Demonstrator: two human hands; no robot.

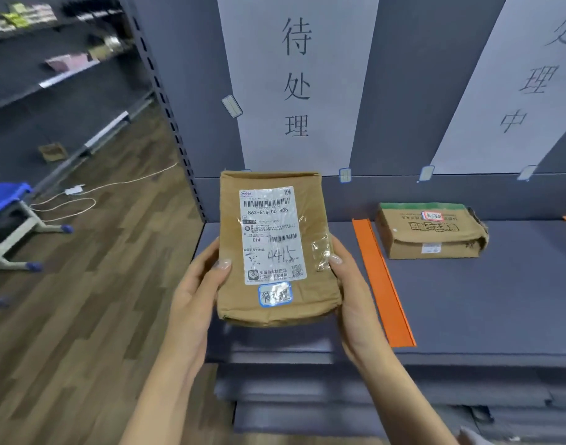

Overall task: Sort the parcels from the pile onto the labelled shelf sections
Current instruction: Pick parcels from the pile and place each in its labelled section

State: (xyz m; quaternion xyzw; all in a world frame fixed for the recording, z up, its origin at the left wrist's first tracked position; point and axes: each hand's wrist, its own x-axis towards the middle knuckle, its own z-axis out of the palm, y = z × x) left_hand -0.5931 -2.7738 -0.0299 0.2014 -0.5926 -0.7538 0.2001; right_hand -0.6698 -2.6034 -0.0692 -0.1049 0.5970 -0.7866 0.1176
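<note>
As its small blue-edged sticker (275,294) faces up, seemingly for reading, flat brown paper parcel (275,248) hangs over grey shelf (468,300), left of flat orange divider strip (381,284); left hand (195,284) and right hand (349,284) fingers clasp its side edges.

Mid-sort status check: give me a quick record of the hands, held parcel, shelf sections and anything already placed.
held parcel: brown, shipping label facing camera, blue-bordered sticker below it
left hand: grips its left edge
right hand: grips its right edge
position: under the 待处理 sign, apparently not set down
divider: orange strip on the shelf, right of held parcel
second parcel: lies on shelf beyond the divider, by the 处理中 sign
</note>
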